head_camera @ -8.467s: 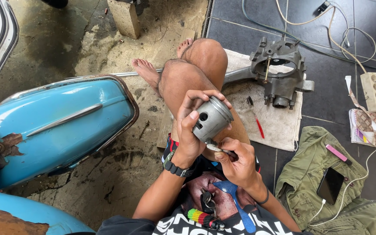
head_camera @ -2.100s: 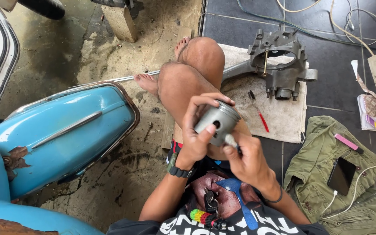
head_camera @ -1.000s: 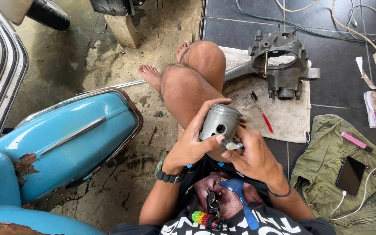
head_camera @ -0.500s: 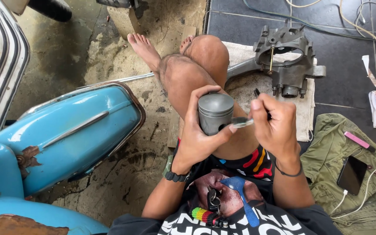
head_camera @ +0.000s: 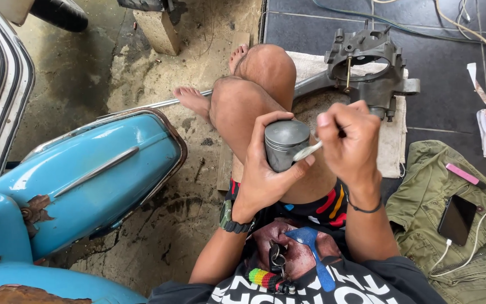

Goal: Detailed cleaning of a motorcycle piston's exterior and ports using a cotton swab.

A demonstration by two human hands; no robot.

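My left hand (head_camera: 265,174) grips a grey metal piston (head_camera: 284,142) upright over my bent knees, its flat crown facing up. My right hand (head_camera: 349,141) is closed on a thin metal tool (head_camera: 307,151), whose tip rests against the piston's upper side near the rim. A black watch sits on my left wrist and a thin band on my right. I am seated on the ground with my bare feet stretched toward a concrete patch.
A grey engine casing (head_camera: 367,62) lies on a dirty cloth (head_camera: 392,141) beyond my knees. A light-blue scooter body (head_camera: 85,180) fills the left. At right lie an olive jacket (head_camera: 451,225), a phone (head_camera: 457,219) on a cable, a pink pen (head_camera: 464,175).
My right hand has come out from under the piston to its right side and now sets the tool against the upper edge. The piston has turned crown-up in my left hand.
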